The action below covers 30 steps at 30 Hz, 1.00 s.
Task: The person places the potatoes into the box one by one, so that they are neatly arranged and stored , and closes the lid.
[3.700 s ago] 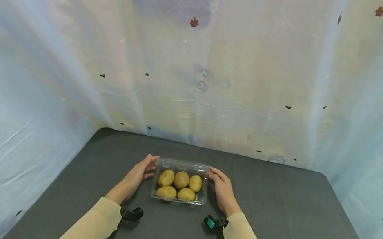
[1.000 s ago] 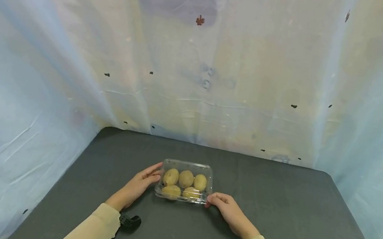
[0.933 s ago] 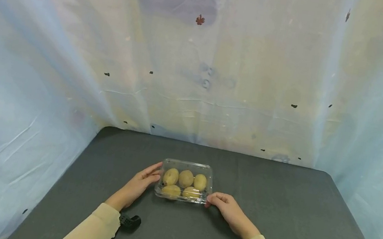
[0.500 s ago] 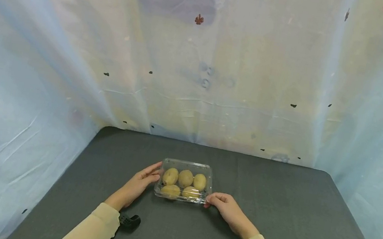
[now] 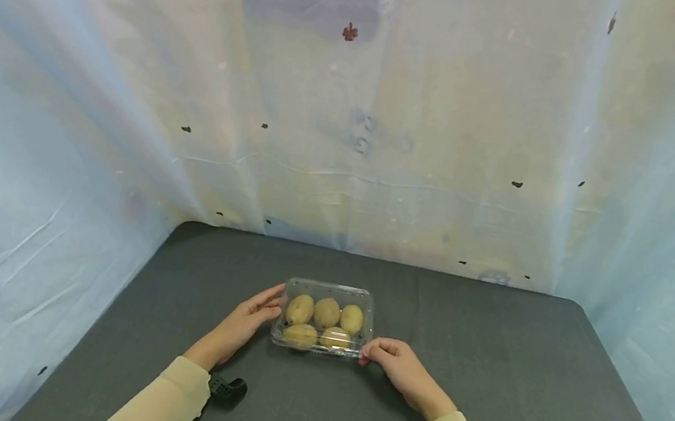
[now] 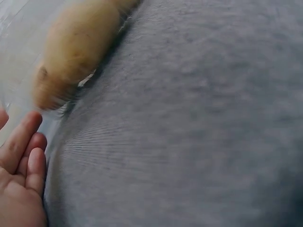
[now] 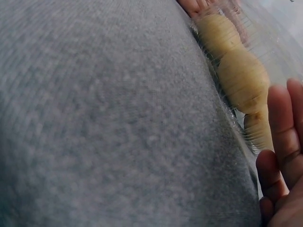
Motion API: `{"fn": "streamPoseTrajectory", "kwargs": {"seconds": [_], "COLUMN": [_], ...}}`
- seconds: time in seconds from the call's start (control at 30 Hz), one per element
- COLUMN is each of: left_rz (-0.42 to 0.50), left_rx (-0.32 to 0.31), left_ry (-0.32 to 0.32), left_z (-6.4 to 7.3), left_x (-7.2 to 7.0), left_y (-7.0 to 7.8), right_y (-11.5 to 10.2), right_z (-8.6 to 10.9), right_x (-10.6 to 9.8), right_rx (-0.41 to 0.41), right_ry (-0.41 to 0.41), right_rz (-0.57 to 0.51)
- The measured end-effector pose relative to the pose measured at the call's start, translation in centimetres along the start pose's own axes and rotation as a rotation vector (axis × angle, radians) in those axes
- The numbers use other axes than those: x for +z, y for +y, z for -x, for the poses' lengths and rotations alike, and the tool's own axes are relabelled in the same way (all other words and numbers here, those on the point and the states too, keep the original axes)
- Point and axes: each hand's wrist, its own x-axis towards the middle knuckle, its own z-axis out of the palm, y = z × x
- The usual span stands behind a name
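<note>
A clear plastic clamshell container (image 5: pixel 330 292) sits on the dark grey table with its lid over several yellow potatoes (image 5: pixel 326 313). At its left side is my left hand (image 5: pixel 238 327), fingers fairly straight and the fingertips right at the wall; the left wrist view shows them close below one potato (image 6: pixel 80 42). With thumb and fingers, my right hand (image 5: pixel 402 369) pinches the container's front right corner. Its lower fingers (image 7: pixel 282 127) lie along the side in the right wrist view, and the thumb is out of that frame.
The grey table (image 5: pixel 495 380) has rounded far corners. A pale patterned curtain (image 5: pixel 442 124) hangs behind it and along both sides. Black bands (image 5: pixel 228 389) are worn on both wrists, one with a green patch.
Since the oldest frame, the lid has come down from the back over the potatoes. My right hand has moved from the back right corner to the front right one. Lately little moves.
</note>
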Motion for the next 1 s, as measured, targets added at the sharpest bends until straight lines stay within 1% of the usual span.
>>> {"fn": "streamPoseTrajectory", "kwargs": {"seconds": [0.1, 0.23, 0.37, 0.53, 0.67, 0.83, 1.0], "left_rz": [-0.019, -0.029, -0.005, -0.005, -0.002, 0.024, 0.049], "left_rx": [-0.003, -0.019, -0.024, -0.041, -0.071, -0.097, -0.104], "left_ry": [0.008, 0.008, 0.017, 0.055, 0.072, 0.091, 0.09], "left_z": [0.3, 1.0, 1.8, 2.6, 2.8, 2.8, 2.8], "left_x": [0.2, 0.3, 0.6, 0.9, 1.0, 1.2, 1.2], "left_y": [-0.1, -0.1, 0.4, 1.2, 1.4, 1.6, 1.5], "right_y": [0.3, 0.6, 0.6, 0.7, 0.6, 0.7, 0.7], "right_z": [-0.1, 0.0, 0.0, -0.1, -0.1, -0.1, -0.1], "right_x": [0.0, -0.1, -0.2, -0.4, -0.4, -0.4, -0.5], "right_rx": [-0.001, 0.017, 0.023, 0.015, 0.012, 0.011, 0.007], "right_ry": [-0.009, -0.024, -0.028, -0.037, -0.039, -0.036, -0.039], "right_rz": [-0.005, -0.007, -0.003, -0.004, -0.014, -0.019, -0.018]}}
